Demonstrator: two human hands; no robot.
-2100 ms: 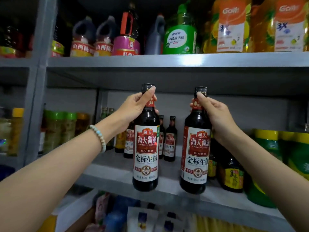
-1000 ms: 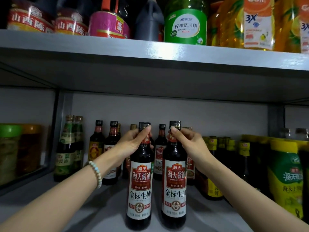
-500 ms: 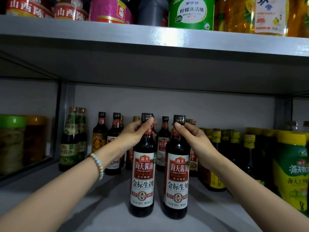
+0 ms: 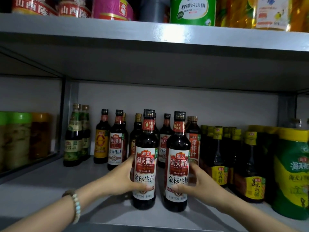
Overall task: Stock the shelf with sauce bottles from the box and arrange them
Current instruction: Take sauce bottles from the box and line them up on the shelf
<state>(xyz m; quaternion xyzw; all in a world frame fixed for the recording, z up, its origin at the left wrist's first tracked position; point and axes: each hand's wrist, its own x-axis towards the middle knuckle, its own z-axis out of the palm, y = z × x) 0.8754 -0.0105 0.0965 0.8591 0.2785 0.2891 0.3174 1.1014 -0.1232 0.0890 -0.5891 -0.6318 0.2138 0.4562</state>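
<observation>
Gripping: two dark sauce bottles, one in each hand, both upright on the grey shelf (image 4: 50, 185).
Left hand (image 4: 120, 180): grip closed around the lower label of the left bottle (image 4: 145, 164), thumb across the front.
Right hand (image 4: 199, 185): grip closed around the lower label of the right bottle (image 4: 178, 166), thumb on the front.
Place: the two bottles stand just beside each other, not touching, in front of the back row of bottles (image 4: 115, 139).
Right of the pair: yellow-capped bottles (image 4: 250, 164).
Left wrist: bead bracelet (image 4: 76, 206).
</observation>
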